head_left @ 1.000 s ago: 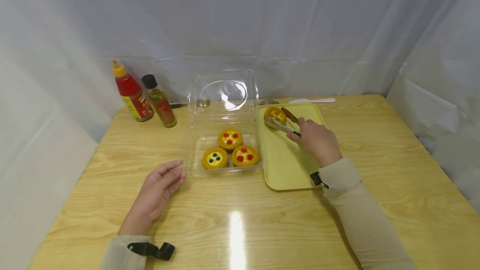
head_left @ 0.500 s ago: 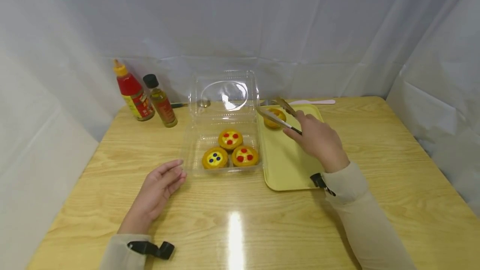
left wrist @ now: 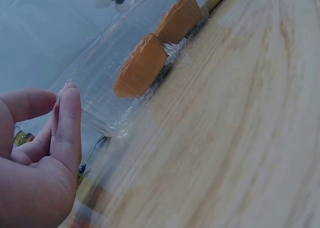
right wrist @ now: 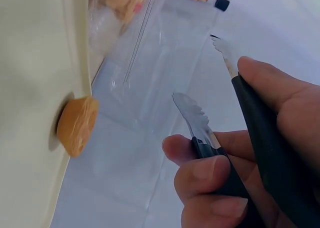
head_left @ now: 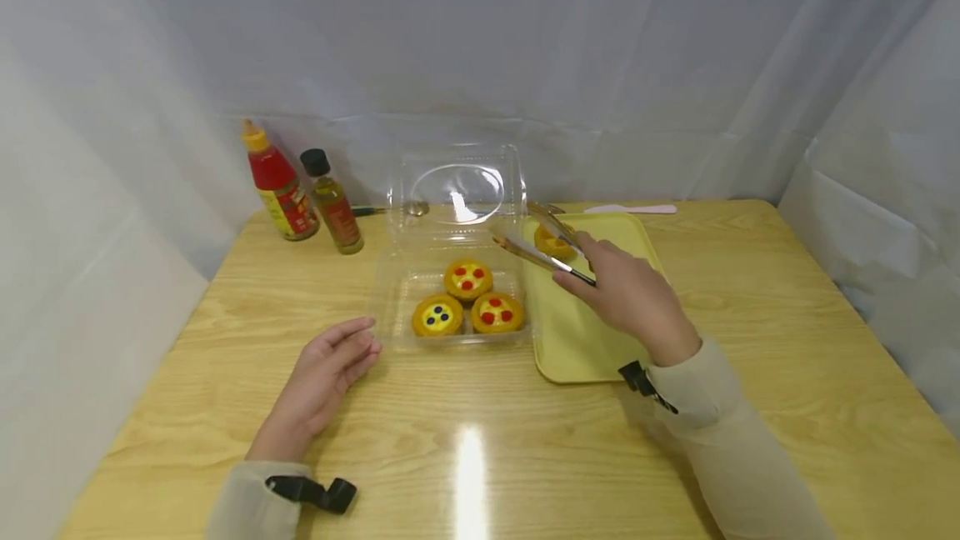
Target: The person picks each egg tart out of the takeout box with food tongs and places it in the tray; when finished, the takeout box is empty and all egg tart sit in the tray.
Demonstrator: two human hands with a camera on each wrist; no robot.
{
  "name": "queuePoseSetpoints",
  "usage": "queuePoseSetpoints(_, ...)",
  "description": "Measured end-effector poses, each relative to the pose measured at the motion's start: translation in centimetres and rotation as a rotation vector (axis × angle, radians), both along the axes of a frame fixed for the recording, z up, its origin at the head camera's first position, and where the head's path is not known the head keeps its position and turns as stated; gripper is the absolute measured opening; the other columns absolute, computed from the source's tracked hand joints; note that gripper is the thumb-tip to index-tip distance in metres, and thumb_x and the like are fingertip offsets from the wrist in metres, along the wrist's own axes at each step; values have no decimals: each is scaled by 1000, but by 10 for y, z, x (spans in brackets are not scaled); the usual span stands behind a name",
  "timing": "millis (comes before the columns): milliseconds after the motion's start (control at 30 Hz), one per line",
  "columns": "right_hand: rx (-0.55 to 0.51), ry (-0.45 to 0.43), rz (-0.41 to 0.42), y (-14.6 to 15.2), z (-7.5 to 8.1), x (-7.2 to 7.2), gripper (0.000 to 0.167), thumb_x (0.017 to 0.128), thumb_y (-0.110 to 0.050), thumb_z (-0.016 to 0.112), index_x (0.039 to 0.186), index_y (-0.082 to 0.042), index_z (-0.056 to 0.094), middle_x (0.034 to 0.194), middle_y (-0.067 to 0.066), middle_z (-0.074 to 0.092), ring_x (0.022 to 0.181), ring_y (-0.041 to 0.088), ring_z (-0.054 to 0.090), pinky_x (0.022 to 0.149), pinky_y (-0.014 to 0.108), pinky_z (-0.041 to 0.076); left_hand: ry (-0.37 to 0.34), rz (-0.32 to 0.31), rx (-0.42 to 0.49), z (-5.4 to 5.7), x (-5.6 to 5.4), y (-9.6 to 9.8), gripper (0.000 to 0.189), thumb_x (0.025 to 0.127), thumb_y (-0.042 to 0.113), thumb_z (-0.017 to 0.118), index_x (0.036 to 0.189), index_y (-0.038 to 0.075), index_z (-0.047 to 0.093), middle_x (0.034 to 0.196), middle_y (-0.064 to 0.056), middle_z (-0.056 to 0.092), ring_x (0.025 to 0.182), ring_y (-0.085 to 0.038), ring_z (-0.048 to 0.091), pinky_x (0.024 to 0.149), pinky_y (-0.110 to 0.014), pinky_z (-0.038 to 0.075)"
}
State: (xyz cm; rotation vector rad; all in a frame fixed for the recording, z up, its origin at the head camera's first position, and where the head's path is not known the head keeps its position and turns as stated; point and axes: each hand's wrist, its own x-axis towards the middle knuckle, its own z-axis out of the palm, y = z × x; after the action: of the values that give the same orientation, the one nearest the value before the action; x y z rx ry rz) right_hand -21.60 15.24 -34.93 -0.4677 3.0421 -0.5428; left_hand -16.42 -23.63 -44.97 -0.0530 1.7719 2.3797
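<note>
My right hand (head_left: 633,298) grips a pair of tongs (right wrist: 270,143) by its dark handles. The tongs' arms stand spread, with nothing between the tips. They hover above a tart (head_left: 546,245) at the far left of the yellow tray (head_left: 588,340). Left of the tray, a hinged clear plastic container (head_left: 457,227) has its lid raised. In its base sit two tarts with red dots, one of them the rear tart (head_left: 468,280), and a blue-dotted tart (head_left: 438,317). My left hand (head_left: 326,377) pinches the container's left edge between thumb and finger, seen closely in the left wrist view.
A red sauce bottle (head_left: 281,190) and a smaller black-capped bottle (head_left: 336,211) stand at the back left. Behind the container lies a spoon (head_left: 416,208). A pink-handled utensil (head_left: 648,209) lies behind the tray. White sheeting (head_left: 465,40) hangs round the wooden table (head_left: 390,448).
The tongs have let go of the tart on the tray, opened wider and shifted up and left toward the container. My left hand keeps its place at the container's edge.
</note>
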Motion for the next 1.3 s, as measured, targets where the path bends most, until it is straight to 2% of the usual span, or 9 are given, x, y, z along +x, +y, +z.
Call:
queuePoseSetpoints(67, -2, -14, 14, -4, -2, 2, 83, 94, -71, 41, 151, -11, 35, 124, 14, 59, 97, 31, 64, 76, 49, 56, -12, 6, -1, 0, 0, 1, 39, 101, 9, 58, 135, -6, 48, 105, -7, 65, 97, -13, 65, 92, -25, 55)
queuePoseSetpoints(167, 12, -26, 28, -11, -4, 4, 84, 92, -73, 40, 150, -12, 36, 122, 13, 59, 89, 28, 65, 68, 45, 57, -28, 12, -10, 0, 0, 2, 44, 101, 10, 59, 138, -8, 44, 106, -8, 65, 97, -13, 64, 92, -26, 55)
queuePoseSetpoints(400, 69, 8, 79, -22, -9, 8, 79, 96, -65, 46, 150, -8, 37, 143, 19, 49, 93, 36, 68, 65, 47, 59, -44, 15, -24, 2, -1, 2, 50, 101, 11, 58, 141, -10, 39, 108, -9, 64, 97, -12, 64, 92, -26, 55)
queuePoseSetpoints(600, 162, 49, 154, -32, -9, 7, 70, 97, -56, 54, 147, -7, 45, 139, 19, 53, 87, 32, 69, 66, 44, 60, -34, 7, -25, 2, -2, 1, 50, 101, 11, 58, 142, -10, 38, 108, -9, 64, 97, -12, 64, 92, -25, 55)
queuePoseSetpoints(767, 195, 20, 164, -40, -8, 3, 66, 97, -55, 55, 144, -8, 49, 139, 17, 55, 84, 30, 69, 66, 45, 60, -33, 8, -19, 2, -1, 2, 49, 101, 10, 57, 141, -11, 38, 108, -9, 64, 96, -12, 65, 92, -25, 55)
queuePoseSetpoints(933, 240, -11, 162, -45, -10, -3, 66, 96, -56, 55, 143, -10, 50, 136, 15, 57, 80, 28, 68, 60, 43, 58, -46, 9, -28, 3, 0, 2, 51, 101, 11, 58, 142, -11, 37, 109, -9, 64, 97, -12, 65, 92, -25, 55)
queuePoseSetpoints(1033, 269, -28, 163, -48, -11, -6, 67, 96, -57, 55, 144, -10, 49, 138, 14, 56, 87, 30, 68, 62, 44, 58, -45, 8, -36, 4, 0, 2, 51, 101, 11, 58, 143, -11, 37, 109, -9, 64, 97, -12, 65, 92, -26, 55)
queuePoseSetpoints(1167, 289, -54, 169, -52, -10, -9, 69, 96, -57, 55, 145, -9, 48, 142, 14, 53, 103, 34, 65, 72, 48, 60, -38, 10, -43, 4, 1, 2, 50, 102, 11, 57, 142, -11, 38, 109, -9, 64, 97, -12, 65, 92, -26, 55)
queuePoseSetpoints(1300, 299, -62, 173, -54, -11, -13, 69, 96, -56, 55, 144, -7, 49, 139, 14, 55, 106, 33, 64, 75, 49, 59, -37, 15, -38, 4, 1, 2, 49, 101, 10, 57, 142, -10, 38, 108, -9, 65, 97, -12, 65, 92, -25, 55)
